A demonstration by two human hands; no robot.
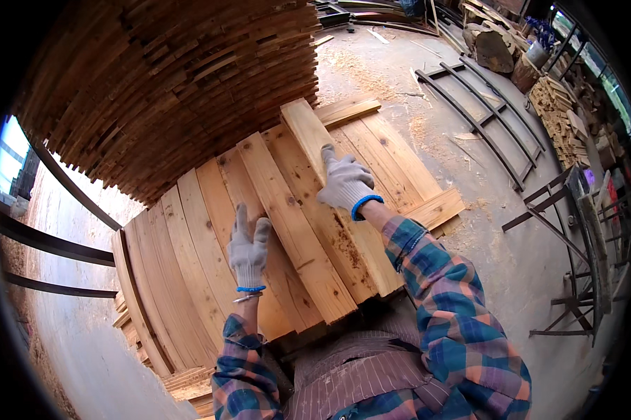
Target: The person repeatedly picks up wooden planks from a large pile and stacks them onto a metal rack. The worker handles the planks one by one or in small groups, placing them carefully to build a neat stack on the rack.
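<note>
A row of pale wooden boards (202, 234) lies side by side in front of me, several with dark knots. My left hand (248, 252), in a light grey knit glove with a blue cuff, is over the middle boards. Its fingers are spread and it holds nothing; whether it touches the wood I cannot tell. My right hand (348, 182), gloved alike, lies with fingers apart on a thick plank (306, 131) on top of the row. Left of that plank runs a rough board with dark brown marks (350, 255). Another raised board (287, 210) lies between my hands.
A tall stack of wooden strips (189, 84) rises beyond the boards. Crosswise pieces (438, 207) lie at the right end. A dark metal frame (480, 115) rests on the floor to the right, near metal stands (574, 259) and a pile of wood offcuts (555, 115). Sawdust (361, 73) litters the floor.
</note>
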